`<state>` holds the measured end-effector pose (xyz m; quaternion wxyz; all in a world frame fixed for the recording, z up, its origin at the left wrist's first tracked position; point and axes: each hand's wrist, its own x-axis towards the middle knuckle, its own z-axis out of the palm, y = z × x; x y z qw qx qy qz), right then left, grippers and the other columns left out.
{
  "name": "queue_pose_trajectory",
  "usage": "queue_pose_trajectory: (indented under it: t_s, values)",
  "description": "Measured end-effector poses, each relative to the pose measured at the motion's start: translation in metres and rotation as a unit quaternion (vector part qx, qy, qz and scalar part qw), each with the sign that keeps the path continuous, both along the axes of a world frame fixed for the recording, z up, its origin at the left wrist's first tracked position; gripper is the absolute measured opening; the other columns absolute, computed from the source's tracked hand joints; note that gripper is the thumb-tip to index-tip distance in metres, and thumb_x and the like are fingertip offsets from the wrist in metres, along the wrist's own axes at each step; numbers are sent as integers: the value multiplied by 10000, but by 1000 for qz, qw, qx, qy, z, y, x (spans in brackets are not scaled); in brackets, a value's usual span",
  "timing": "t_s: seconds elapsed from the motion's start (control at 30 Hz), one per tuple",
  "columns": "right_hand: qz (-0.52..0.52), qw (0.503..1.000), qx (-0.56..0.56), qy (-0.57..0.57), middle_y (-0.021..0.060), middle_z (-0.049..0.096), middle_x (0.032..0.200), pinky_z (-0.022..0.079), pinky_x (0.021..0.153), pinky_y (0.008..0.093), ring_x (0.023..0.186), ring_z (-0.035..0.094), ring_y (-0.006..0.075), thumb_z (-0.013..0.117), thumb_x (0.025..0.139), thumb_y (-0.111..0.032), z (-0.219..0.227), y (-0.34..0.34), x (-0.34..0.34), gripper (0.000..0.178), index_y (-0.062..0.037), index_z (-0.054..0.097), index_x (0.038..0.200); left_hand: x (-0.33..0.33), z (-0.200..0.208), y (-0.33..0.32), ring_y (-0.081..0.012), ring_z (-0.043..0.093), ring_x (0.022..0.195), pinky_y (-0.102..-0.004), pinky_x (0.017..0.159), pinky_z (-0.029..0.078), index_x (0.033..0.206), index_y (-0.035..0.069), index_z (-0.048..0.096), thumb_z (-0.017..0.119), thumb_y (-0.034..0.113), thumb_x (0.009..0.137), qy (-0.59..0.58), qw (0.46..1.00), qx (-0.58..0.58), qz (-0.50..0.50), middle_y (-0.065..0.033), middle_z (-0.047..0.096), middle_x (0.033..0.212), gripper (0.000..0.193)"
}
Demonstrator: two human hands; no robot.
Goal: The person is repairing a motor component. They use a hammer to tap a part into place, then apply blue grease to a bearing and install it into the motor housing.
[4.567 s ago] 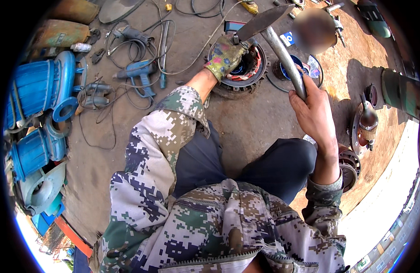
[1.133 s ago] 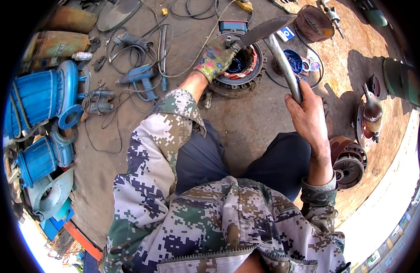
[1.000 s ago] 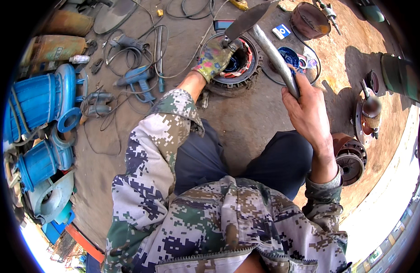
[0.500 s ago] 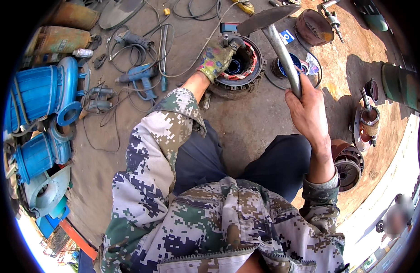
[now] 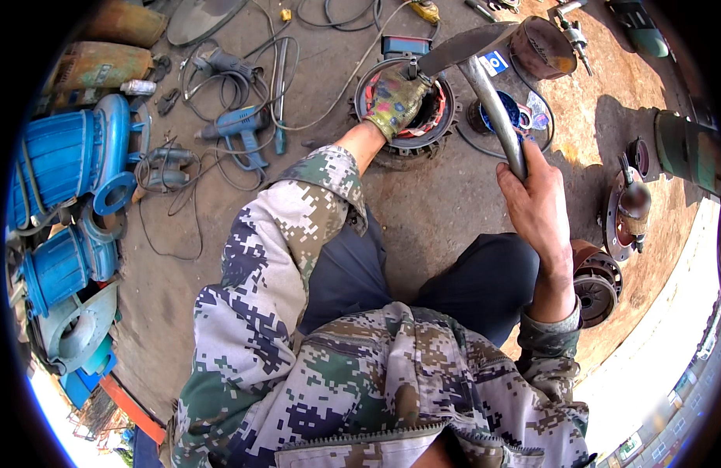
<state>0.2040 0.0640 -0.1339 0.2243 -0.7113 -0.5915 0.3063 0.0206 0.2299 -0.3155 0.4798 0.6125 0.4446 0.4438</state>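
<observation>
My right hand (image 5: 536,199), bare, is wrapped around the metal handle of a hammer (image 5: 491,101). The hammer is raised, its long tapered head (image 5: 466,48) appearing beside the far right rim of a round motor stator (image 5: 446,121). Red and white material lines the stator's inner ring, and it stands on the ground in front of me. Over its opening is my left hand (image 5: 397,101) in a patterned, dirty glove. The gloved fingers are closed around a short dark metal piece (image 5: 412,70) at the far rim; most of that piece is hidden.
A blue heat gun (image 5: 239,129), an angle grinder (image 5: 224,64) and tangled cords lie to the left. Blue pump housings (image 5: 60,168) line the far left. Right of the stator are a blue-lined can (image 5: 479,117), a rusty drum (image 5: 541,48) and a flanged rotor (image 5: 630,203).
My left hand has moved right with the dark piece, from the stator's left side to over its opening. The hammer has shifted slightly right and lower, still in my right hand.
</observation>
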Motion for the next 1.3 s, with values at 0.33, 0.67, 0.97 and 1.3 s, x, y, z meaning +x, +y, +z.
queue_pose_trajectory:
  t_s: [0.33, 0.67, 0.97, 1.3]
  values:
    - [145, 959, 28, -241, 298, 677, 831, 528, 747, 577, 835, 670, 508, 580, 920, -68, 0, 33, 9, 347, 20, 559, 1255, 3, 10, -10, -197, 695, 852, -371, 763, 523, 1060, 10, 755, 730, 330, 1009, 103, 992, 26, -74, -80, 775, 949, 325]
    - [-23, 1000, -2, 10, 209, 602, 723, 481, 659, 424, 652, 577, 278, 656, 973, -143, -21, -8, 8, 245, 10, 600, 1156, -22, 19, 11, -119, 652, 770, -322, 717, 517, 1106, 75, 778, 747, 332, 997, 127, 991, 19, -48, -11, 747, 866, 280]
    - [-26, 996, -38, 75, 173, 578, 701, 466, 641, 418, 635, 550, 232, 660, 968, -140, -32, -11, 3, 254, 8, 600, 1166, -44, 2, 18, -77, 630, 708, -279, 625, 509, 1191, 53, 747, 738, 398, 1005, 133, 987, -78, -46, -24, 756, 883, 392]
    - [32, 982, 184, 5, 255, 652, 766, 533, 693, 493, 737, 684, 459, 615, 955, -52, 8, 9, -21, 462, 19, 543, 1406, -31, 25, 5, -126, 651, 765, -310, 694, 523, 1146, 39, 765, 757, 369, 992, 188, 981, -20, -34, -47, 769, 884, 364]
